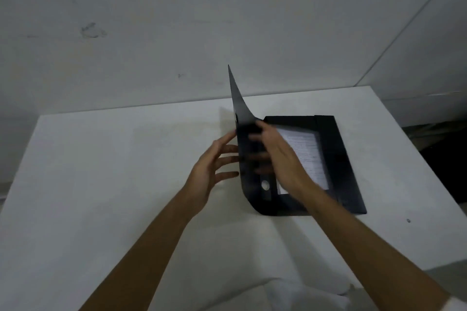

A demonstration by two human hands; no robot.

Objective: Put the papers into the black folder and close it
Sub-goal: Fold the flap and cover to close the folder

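Observation:
The black folder lies on the white table, right of centre. Its left cover stands almost upright, bent, with its tip pointing up. Printed papers lie inside, framed by the folder's inner flaps. My left hand is on the outer side of the raised cover, fingers spread, fingertips touching it. My right hand reaches over the papers and grips the cover from the inner side near its top edge. The hand is blurred with motion.
The table meets a grey wall at the back. Its right edge runs diagonally beside the folder, with dark floor beyond. A small dark speck lies near the front right. Pale clothing shows at the bottom.

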